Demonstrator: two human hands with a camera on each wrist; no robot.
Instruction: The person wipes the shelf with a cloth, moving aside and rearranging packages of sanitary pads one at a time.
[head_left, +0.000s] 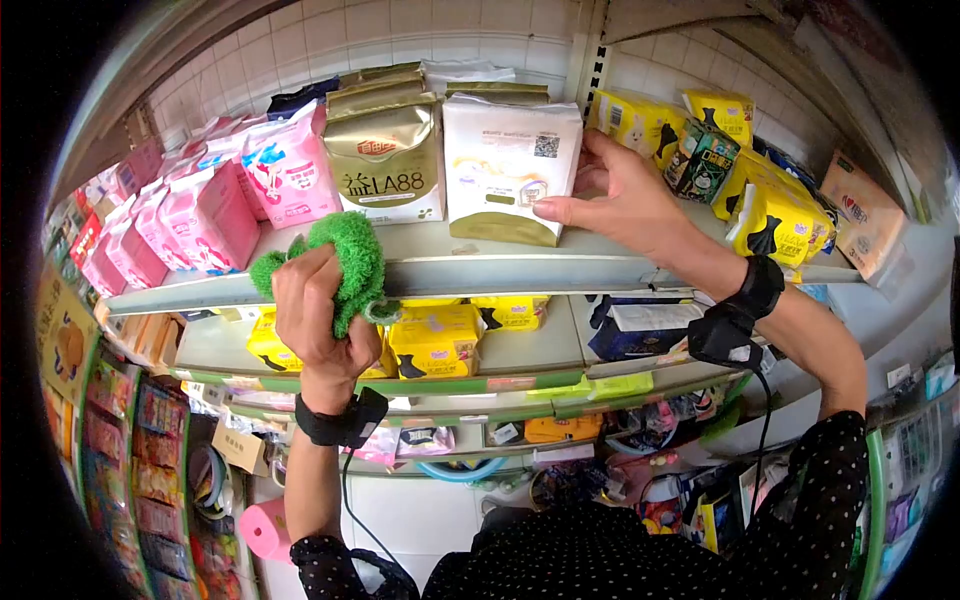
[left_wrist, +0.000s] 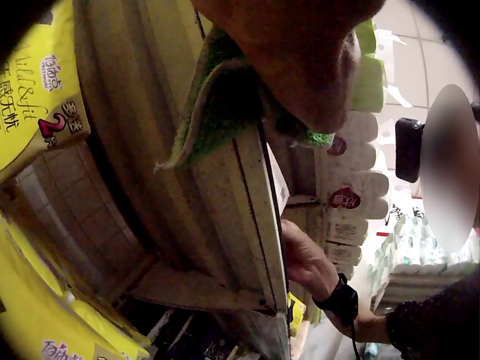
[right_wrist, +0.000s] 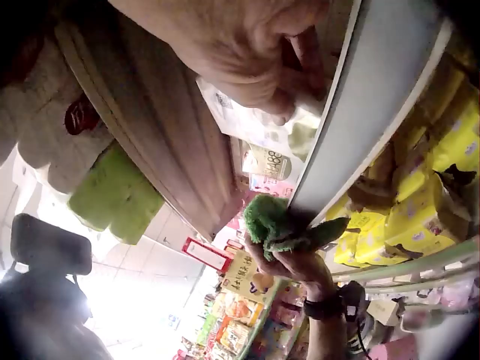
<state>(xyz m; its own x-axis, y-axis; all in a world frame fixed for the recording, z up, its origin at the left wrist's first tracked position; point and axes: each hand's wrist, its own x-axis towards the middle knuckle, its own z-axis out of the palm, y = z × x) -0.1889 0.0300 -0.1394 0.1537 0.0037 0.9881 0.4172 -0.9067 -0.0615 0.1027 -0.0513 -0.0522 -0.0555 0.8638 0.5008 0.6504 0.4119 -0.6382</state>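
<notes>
A white and gold package (head_left: 513, 170) stands upright on the upper shelf, its right side between the thumb and fingers of the right hand (head_left: 635, 195). The left hand (head_left: 318, 310) grips a fuzzy green cloth (head_left: 352, 262) at the shelf's front edge, left of that package. In the left wrist view the cloth (left_wrist: 217, 105) hangs beside the shelf edge below the left hand (left_wrist: 292, 52). The right wrist view shows the right hand (right_wrist: 232, 52) on the white package (right_wrist: 262, 131), with the green cloth (right_wrist: 266, 221) farther off in the left hand (right_wrist: 296, 266).
Gold packages (head_left: 382, 160) stand left of the white one, then pink packages (head_left: 215, 215). Yellow packages (head_left: 780, 220) and a dark green box (head_left: 703, 160) lie to the right. The lower shelf holds more yellow packages (head_left: 435, 340). A metal lip (head_left: 500, 273) runs along the upper shelf.
</notes>
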